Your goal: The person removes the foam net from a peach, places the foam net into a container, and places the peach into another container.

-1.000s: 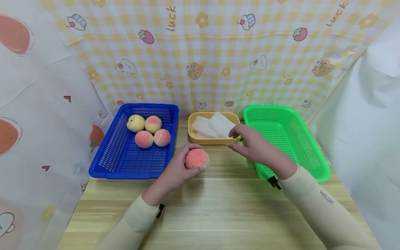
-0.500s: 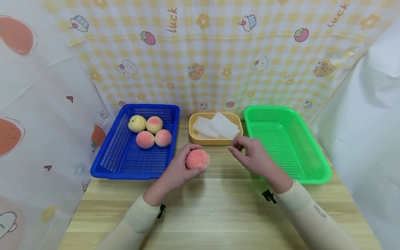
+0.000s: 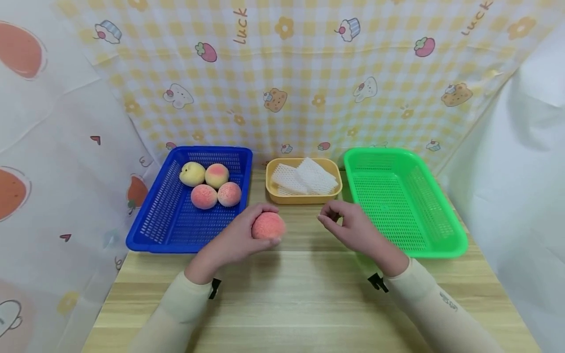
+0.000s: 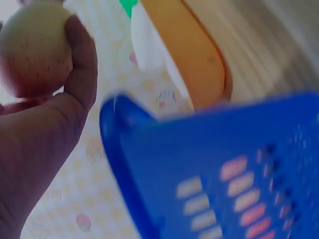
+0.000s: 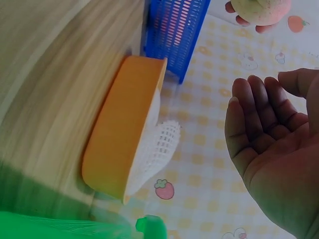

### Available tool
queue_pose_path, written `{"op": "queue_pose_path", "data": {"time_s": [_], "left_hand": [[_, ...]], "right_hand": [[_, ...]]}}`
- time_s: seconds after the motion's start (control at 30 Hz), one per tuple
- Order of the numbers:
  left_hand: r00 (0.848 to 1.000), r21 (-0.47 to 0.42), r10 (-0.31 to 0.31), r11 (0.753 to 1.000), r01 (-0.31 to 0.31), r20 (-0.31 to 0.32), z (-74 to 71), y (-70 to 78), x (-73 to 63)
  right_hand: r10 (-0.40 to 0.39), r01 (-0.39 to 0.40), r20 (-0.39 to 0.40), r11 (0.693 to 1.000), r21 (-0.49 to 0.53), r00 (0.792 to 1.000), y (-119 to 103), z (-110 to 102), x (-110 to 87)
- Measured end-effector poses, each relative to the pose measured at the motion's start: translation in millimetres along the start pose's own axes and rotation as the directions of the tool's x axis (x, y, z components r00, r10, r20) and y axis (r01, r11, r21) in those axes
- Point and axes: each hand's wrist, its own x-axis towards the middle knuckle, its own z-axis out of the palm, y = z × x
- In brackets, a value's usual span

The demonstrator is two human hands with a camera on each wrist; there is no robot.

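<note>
My left hand point(image 3: 235, 239) grips a fuzzy pink peach point(image 3: 269, 225) above the table, to the right of the blue basket. In the left wrist view the thumb and fingers curl round that peach point(image 4: 36, 50), whose pale side shows. Across from it, my right hand point(image 3: 353, 226) hovers in front of the small yellow tray point(image 3: 304, 199), its fingers loosely curled and holding nothing. The right wrist view shows its bare palm point(image 5: 279, 164). White foam net sleeves point(image 3: 315, 176) lie in the tray.
Several peaches point(image 3: 204, 196) sit in the blue basket point(image 3: 152, 245) at the left. A green basket point(image 3: 441, 250) stands at the right, close to my right forearm. Behind rises a checked cloth backdrop point(image 3: 309, 73); beneath is a wooden table point(image 3: 300, 304).
My right hand has drawn back from the yellow tray toward me, its fingers bending more. The left hand, with the peach, has shifted slightly left.
</note>
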Motion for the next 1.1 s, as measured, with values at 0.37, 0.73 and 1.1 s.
{"op": "queue_pose_path", "data": {"time_s": [0.37,0.73,1.1], "left_hand": [[0.999,0.121,0.035,0.992,-0.038,0.026,-45.2,6.3,-5.1],[0.998,0.193,0.044,0.98,-0.051,0.041,-108.9,6.5,-4.8],[0.995,0.269,-0.077,0.961,0.056,0.068,-133.5,-14.9,10.4]], "right_hand": [[0.004,-0.004,0.006,1.0,0.021,1.0,8.2,6.7,-3.6],[0.015,-0.016,0.012,0.999,0.033,1.0,6.3,6.0,-5.8],[0.059,-0.061,0.052,0.997,0.04,0.997,8.9,11.8,-10.2]]}}
